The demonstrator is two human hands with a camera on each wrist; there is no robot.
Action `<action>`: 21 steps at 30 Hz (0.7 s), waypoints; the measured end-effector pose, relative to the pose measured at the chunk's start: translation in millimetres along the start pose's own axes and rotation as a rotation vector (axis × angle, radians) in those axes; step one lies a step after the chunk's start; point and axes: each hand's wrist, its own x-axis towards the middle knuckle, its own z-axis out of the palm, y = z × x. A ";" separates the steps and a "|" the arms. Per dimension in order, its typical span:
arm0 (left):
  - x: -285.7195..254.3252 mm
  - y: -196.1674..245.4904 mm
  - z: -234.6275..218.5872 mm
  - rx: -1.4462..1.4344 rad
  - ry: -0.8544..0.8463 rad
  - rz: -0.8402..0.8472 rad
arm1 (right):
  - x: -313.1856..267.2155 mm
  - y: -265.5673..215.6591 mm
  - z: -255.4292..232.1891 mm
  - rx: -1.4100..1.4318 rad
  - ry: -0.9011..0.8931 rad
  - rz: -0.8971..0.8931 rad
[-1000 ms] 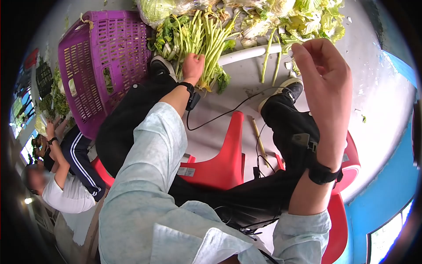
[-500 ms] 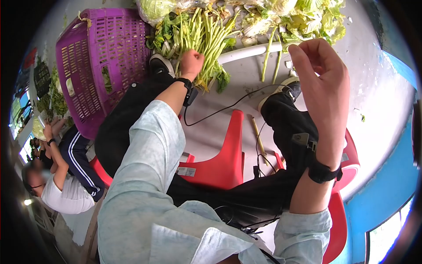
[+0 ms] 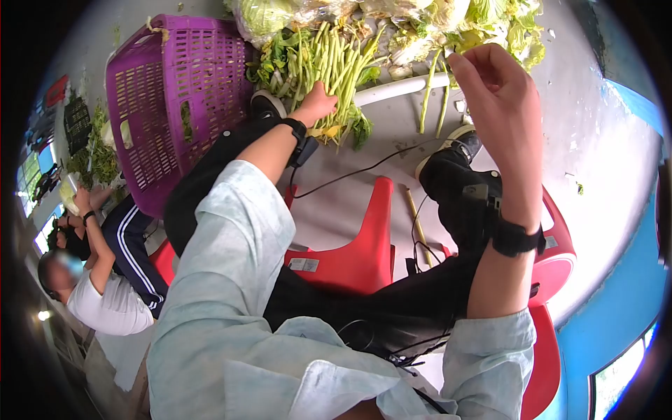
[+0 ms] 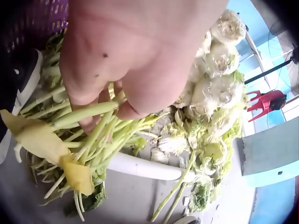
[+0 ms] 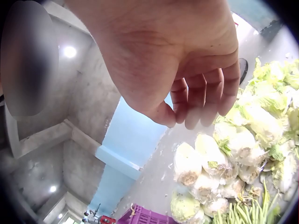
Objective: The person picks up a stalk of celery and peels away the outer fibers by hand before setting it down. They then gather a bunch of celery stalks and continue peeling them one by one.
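Over a heap of long green stalks (image 3: 341, 59), my left hand (image 3: 316, 105) reaches down from the near side. The left wrist view shows the left hand (image 4: 135, 60) pinching a pale green stalk (image 4: 84, 114) between thumb and fingers, a yellowed leaf (image 4: 37, 135) hanging at its near end. More stalks lie beneath the fingers. My right hand (image 3: 502, 105) hovers at the right, raised above the floor. From the right wrist, the right hand (image 5: 177, 65) shows loosely bent fingers, thumb tip near the index finger, holding nothing visible.
A purple crate (image 3: 206, 91) leans left of the heap. Cabbages (image 3: 262, 17) and loose leaves lie behind it. A white curved bar (image 3: 402, 89) and two separate stalks (image 3: 428, 98) are right of it. A red stool (image 3: 350, 262) and cable are nearer; another person (image 3: 108, 301) sits left.
My left hand has turned, its fingers now pointing more to the right across the stalks. The right hand has risen slightly in the head view, still raised. The crate and heap appear shifted right.
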 end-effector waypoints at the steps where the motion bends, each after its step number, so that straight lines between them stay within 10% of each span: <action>1: -14.4 15.8 -13.7 -0.166 -0.059 -0.036 | 0.2 0.3 0.5 -0.001 0.001 0.003; 9: -42.7 7.3 -59.3 -0.488 -0.152 -0.322 | -3.2 -3.8 7.6 0.062 -0.024 -0.023; 21: 33.7 -9.7 46.2 -0.083 0.238 0.067 | -11.0 -5.0 13.3 0.015 -0.092 -0.073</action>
